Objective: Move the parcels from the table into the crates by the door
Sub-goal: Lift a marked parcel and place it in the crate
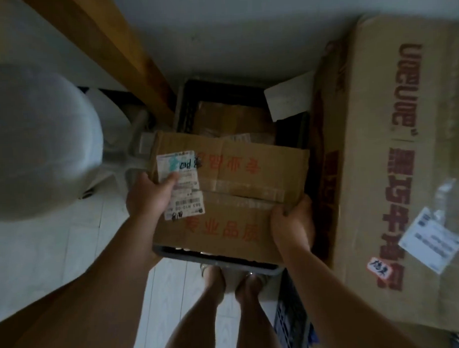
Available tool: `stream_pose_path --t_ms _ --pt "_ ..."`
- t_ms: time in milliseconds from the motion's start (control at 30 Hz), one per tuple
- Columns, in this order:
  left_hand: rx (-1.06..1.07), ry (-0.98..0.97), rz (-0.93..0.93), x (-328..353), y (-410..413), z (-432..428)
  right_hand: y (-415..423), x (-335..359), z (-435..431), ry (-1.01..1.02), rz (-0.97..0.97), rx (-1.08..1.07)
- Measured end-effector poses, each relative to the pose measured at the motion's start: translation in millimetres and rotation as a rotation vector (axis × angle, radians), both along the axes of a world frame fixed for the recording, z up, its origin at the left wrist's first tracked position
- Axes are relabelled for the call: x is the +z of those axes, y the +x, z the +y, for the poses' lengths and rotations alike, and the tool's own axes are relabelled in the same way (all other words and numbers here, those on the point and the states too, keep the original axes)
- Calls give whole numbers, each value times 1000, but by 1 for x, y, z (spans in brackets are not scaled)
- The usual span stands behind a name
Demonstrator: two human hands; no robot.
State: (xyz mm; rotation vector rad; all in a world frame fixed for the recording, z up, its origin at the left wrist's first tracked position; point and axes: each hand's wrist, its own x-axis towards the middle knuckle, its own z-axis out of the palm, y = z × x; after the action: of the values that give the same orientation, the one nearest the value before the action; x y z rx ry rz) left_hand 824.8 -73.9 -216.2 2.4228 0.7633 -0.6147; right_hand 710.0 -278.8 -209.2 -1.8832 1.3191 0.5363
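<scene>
Both hands are gripping the cardboard parcel directly above the black crate. Left hand is clamping the parcel's left edge, thumb lying on the white shipping labels; right hand is wrapping the near right corner. Parcel is covering most of the crate, only the crate's near rim and far wall showing. Red Chinese print on the parcel top, upside down, blurred. Right of the crate a large carton is showing "UOEUOE" sideways. Other boxes inside the crate are staying dark, hard to make out.
</scene>
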Motion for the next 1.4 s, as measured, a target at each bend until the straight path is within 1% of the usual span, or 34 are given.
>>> stream_pose_path --t_ms 100,200,333,433,500,567,667,767,833,900,967,1100,1167,1233,1267,1333,1400 --pt "-7 -49 7 -13 0 3 -4 -14 1 33 33 -38" --pt "-4 -64 63 -27 -9 7 -14 -32 5 8 51 -31" --pt "-106 59 150 -49 -10 9 -12 -61 9 -23 131 -29" --pt "-135 119 139 -56 -15 12 -14 -75 23 -81 109 -49" --pt "-173 195 124 -55 -23 14 -21 -79 28 -118 125 -44" --pt "-183 256 94 -51 -32 18 -29 -73 30 -114 148 -35" --pt "-160 245 117 -51 -40 22 -39 -65 30 -33 127 -23" --pt "-157 200 194 -59 -34 17 -32 -76 22 -11 184 52" --pt "-194 166 201 -68 -25 10 -20 -88 15 -1 209 10" --pt "-198 144 192 -79 -16 5 -13 -99 16 -22 178 2" --pt "-144 140 154 -93 -17 4 -18 -109 24 -59 81 -1" --pt "-132 168 -11 -109 -43 3 -34 -118 38 -106 -24 23" --pt "-165 182 -83 -106 -56 2 -40 -115 39 -175 -68 105" --pt "-292 182 -116 -102 -64 3 -43 -110 44 -306 -112 361" --pt "-425 187 -111 -101 -66 3 -43 -108 46 -312 -132 515" --pt "-743 194 -29 -107 -66 5 -34 -111 42 -218 -104 770" --pt "-957 188 93 -120 -63 7 -25 -123 32 -118 65 950"
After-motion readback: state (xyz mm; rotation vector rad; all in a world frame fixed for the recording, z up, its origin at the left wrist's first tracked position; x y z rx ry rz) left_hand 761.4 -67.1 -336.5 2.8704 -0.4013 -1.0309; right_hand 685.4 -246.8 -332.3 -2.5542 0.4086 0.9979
